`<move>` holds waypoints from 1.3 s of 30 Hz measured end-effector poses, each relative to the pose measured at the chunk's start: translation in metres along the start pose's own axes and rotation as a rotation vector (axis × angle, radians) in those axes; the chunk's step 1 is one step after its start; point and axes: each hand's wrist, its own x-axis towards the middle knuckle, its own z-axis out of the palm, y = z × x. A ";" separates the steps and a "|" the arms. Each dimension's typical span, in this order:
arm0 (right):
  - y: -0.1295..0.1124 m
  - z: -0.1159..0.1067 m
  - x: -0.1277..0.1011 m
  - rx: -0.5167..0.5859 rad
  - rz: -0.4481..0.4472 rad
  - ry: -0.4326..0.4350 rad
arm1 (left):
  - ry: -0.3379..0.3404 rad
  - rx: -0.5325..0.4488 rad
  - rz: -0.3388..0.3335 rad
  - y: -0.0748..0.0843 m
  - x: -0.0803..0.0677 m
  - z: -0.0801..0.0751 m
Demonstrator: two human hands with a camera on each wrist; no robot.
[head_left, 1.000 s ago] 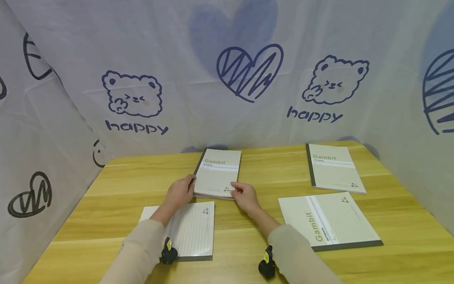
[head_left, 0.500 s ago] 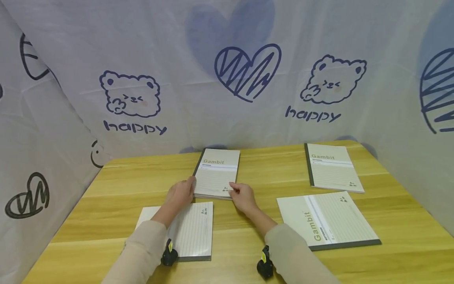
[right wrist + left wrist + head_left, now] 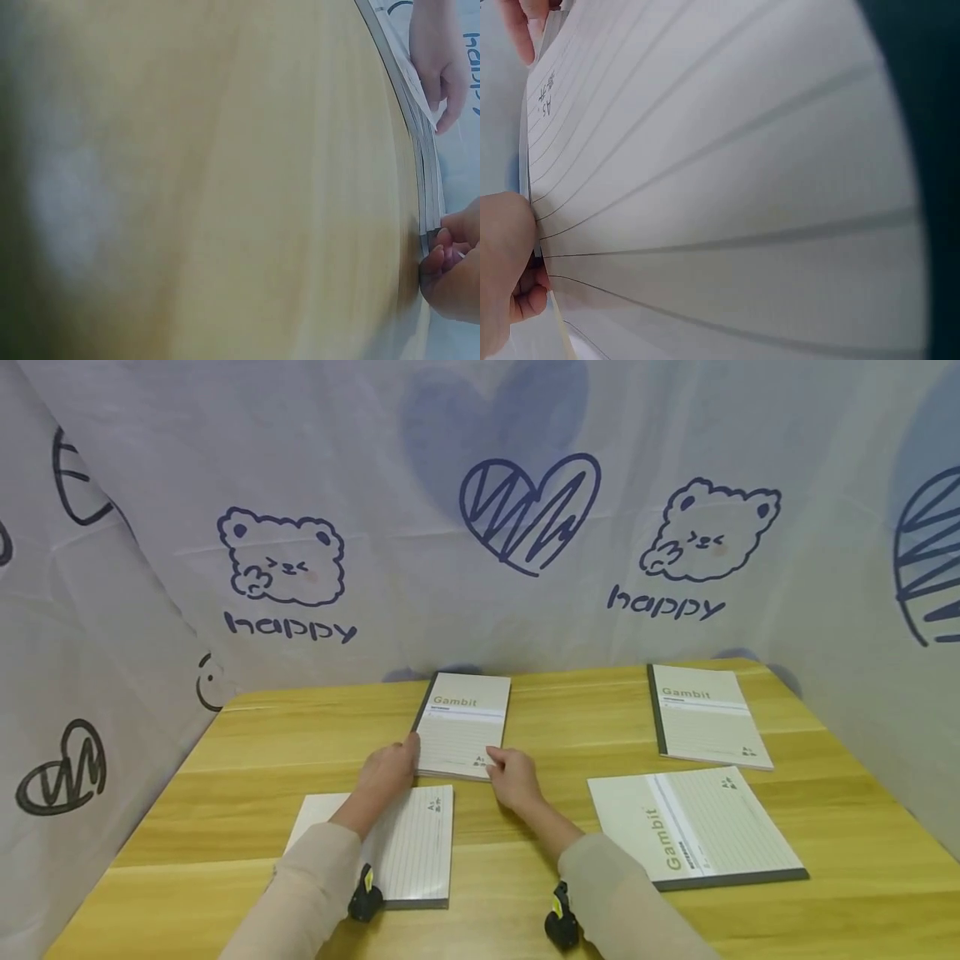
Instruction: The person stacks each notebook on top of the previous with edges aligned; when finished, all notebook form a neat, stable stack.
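A small stack of cream Gambit notebooks [image 3: 465,718] with dark spines lies at the table's back middle. Its layered edges [image 3: 425,176] show in the right wrist view. My left hand [image 3: 388,768] grips the near left corner, its fingers along the spine side. At the near right corner, my right hand [image 3: 514,779] pinches the stack, thumb on the top cover and the other fingers curled at the side. Under my left forearm lies another lined notebook [image 3: 412,847], its cover [image 3: 727,172] filling most of the left wrist view.
On the right of the wooden table [image 3: 517,877], one notebook [image 3: 693,822] lies turned sideways. Behind it another notebook [image 3: 708,714] lies near the back edge. A printed white cloth [image 3: 412,602] hangs behind the table and along its sides.
My left hand has shifted slightly right along the stack's corner. The right hand keeps its pinch, and the stack stays in about the same place.
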 end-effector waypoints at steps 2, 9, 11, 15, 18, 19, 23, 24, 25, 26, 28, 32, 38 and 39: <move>0.001 -0.001 0.000 -0.010 -0.010 -0.012 | -0.002 0.032 0.012 0.001 0.000 0.001; 0.000 -0.008 0.004 -0.127 -0.100 -0.062 | -0.147 -0.061 -0.080 -0.003 0.001 -0.009; -0.002 -0.011 0.005 -0.153 -0.163 -0.052 | -0.107 -0.112 -0.107 -0.007 -0.002 -0.015; -0.008 -0.016 0.003 -0.193 -0.337 0.009 | 0.070 -0.207 -0.096 -0.016 -0.014 -0.027; -0.014 -0.017 -0.003 -0.324 -0.534 0.059 | 0.139 -0.264 -0.097 -0.021 -0.026 -0.039; -0.016 -0.017 -0.005 -0.381 -0.603 0.066 | 0.149 -0.280 -0.097 -0.023 -0.030 -0.042; -0.021 -0.014 -0.016 -0.554 -0.845 0.039 | 0.165 -0.313 -0.084 -0.026 -0.045 -0.053; -0.021 -0.012 -0.019 -0.578 -0.885 0.010 | 0.161 -0.316 -0.078 -0.027 -0.049 -0.054; -0.021 -0.011 -0.021 -0.595 -0.914 -0.019 | 0.159 -0.314 -0.073 -0.027 -0.052 -0.054; -0.021 -0.010 -0.024 -0.611 -0.934 -0.048 | 0.158 -0.309 -0.068 -0.028 -0.056 -0.054; -0.020 -0.007 -0.029 -0.646 -0.959 -0.104 | 0.146 -0.290 -0.051 -0.029 -0.064 -0.051; -0.017 -0.004 -0.038 -0.698 -0.945 -0.230 | 0.113 -0.264 -0.014 -0.029 -0.081 -0.041; -0.008 -0.003 -0.050 -0.777 -0.825 -0.459 | 0.058 -0.229 0.002 -0.028 -0.106 -0.023; -0.006 -0.003 -0.051 -0.780 -0.808 -0.480 | 0.037 -0.225 -0.004 -0.028 -0.109 -0.021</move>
